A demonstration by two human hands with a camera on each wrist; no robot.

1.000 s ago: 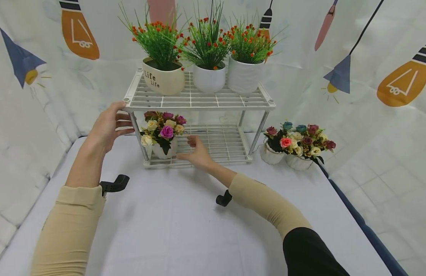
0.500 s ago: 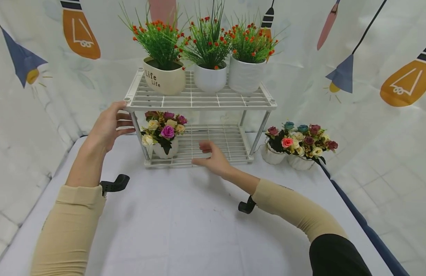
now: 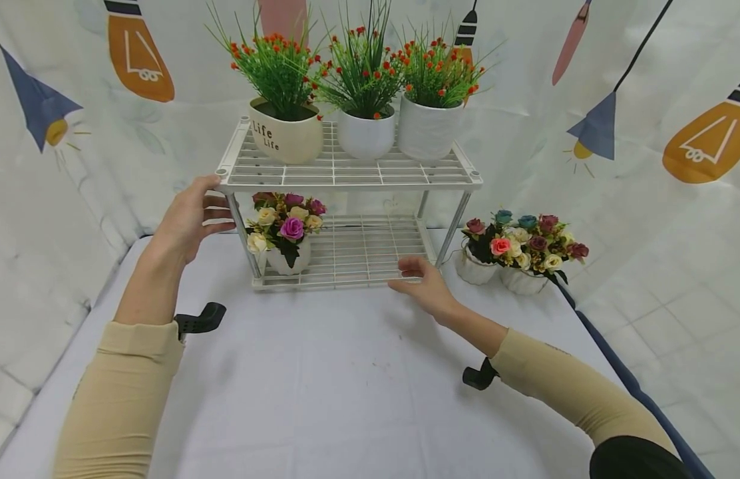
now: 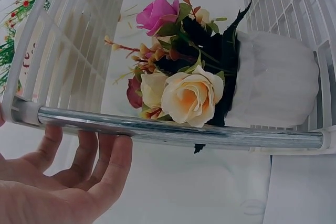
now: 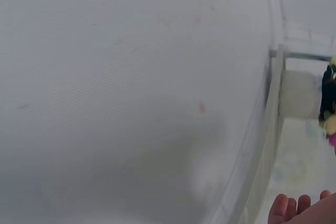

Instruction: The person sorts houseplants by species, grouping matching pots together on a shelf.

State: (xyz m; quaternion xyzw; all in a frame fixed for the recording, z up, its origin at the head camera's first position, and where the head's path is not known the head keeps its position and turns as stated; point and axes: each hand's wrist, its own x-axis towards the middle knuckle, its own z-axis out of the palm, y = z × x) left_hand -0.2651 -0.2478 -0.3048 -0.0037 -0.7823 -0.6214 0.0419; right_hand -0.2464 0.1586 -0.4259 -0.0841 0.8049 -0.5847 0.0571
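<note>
A white two-tier wire shelf [image 3: 358, 178] with metal posts stands on the table. My left hand [image 3: 187, 216] is at its front left corner, fingertips [image 4: 123, 148] against the outer side of the metal post [image 4: 178, 129] and not wrapped round it. On the lower tier, at the left, sits a white pot of roses [image 3: 291, 256] in purple, cream and dark red, lying sideways in the left wrist view. My right hand [image 3: 426, 289] holds nothing, its fingers loosely bent, near the lower tier's front right edge; only its fingertips [image 5: 281, 205] and part of the hand show in the right wrist view.
Three pots of grassy plants [image 3: 365, 136] with small red-orange flowers line the upper tier. Right of the shelf, two pots of artificial roses [image 3: 522, 279] stand close together near the table's right edge. A printed curtain [image 3: 526, 120] hangs behind. The tabletop [image 3: 334, 386] has a white cover.
My right hand has moved from beside the rose pot rightward along the lower tier's front edge, holding nothing. My left hand stays at the corner post, and the pots have not moved.
</note>
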